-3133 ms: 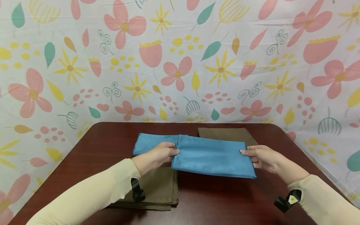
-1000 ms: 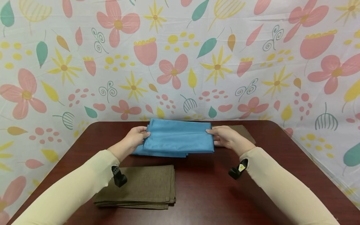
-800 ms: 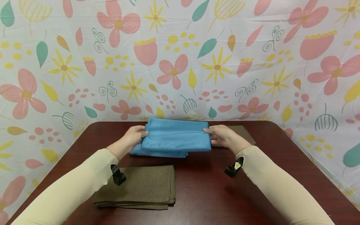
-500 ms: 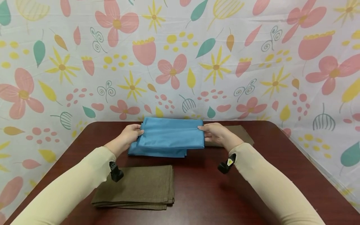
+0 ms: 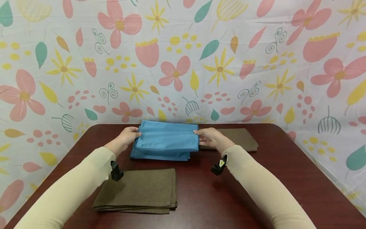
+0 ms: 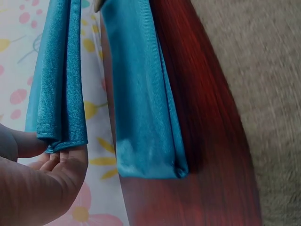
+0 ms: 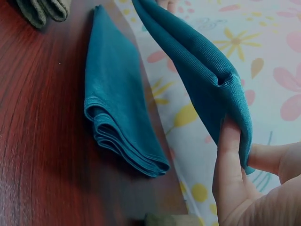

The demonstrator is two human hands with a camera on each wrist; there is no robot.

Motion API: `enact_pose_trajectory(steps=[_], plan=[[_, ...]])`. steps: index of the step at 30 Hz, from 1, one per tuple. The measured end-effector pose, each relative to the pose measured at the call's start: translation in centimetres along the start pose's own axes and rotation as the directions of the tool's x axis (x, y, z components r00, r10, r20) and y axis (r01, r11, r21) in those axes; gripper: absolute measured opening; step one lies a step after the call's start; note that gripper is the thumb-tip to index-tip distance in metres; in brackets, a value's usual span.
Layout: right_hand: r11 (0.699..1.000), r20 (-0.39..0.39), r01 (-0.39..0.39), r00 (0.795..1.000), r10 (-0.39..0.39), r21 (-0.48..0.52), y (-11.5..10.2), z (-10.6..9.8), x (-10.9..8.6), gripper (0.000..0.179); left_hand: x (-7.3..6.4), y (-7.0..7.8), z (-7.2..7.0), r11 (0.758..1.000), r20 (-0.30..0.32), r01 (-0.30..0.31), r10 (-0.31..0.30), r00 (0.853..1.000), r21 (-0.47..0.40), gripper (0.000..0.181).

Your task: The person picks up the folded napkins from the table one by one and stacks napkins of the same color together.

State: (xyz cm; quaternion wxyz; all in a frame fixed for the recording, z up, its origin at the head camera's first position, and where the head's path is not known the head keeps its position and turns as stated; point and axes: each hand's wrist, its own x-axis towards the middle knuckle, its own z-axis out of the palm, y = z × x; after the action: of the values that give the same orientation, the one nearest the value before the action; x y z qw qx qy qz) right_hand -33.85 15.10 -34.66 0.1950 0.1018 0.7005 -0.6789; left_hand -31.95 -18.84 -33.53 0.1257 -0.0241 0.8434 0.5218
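Note:
A folded blue cloth is stretched level between my two hands, above the table. At its left end my left hand pinches the edge between thumb and fingers. My right hand pinches the right end the same way. Directly below lies a second folded blue cloth, mostly covered in the head view. Both wrist views show a gap between the held cloth and the lower cloth, whose folded layers show at one end.
Nearer me on the dark red-brown table lies a stack of folded brown cloth. More folded brown cloth sits at the back right, partly behind my right hand. A flower-patterned sheet hangs behind the table.
Both hands have carried the held blue cloth left and farther back, over the other blue cloth. The front brown stack and more of the back right brown cloth have come into view.

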Motion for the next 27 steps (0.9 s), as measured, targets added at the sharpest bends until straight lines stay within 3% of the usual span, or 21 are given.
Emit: enact_pose_trajectory(steps=[10, 27], plan=[[1.0, -0.023, -0.031, 0.999, 0.031, -0.001, 0.8, 1.3, 1.6, 0.064, 1.0, -1.1, -0.4, 1.0, -0.022, 0.015, -0.014, 1.0, 0.024, 0.052], [0.997, -0.01, -0.08, 0.997, 0.08, -0.008, 3.0, 2.5, 3.7, 0.055, 2.7, -3.6, -0.2, 0.993, -0.054, 0.103, -0.1, 0.994, 0.063, 0.048]])
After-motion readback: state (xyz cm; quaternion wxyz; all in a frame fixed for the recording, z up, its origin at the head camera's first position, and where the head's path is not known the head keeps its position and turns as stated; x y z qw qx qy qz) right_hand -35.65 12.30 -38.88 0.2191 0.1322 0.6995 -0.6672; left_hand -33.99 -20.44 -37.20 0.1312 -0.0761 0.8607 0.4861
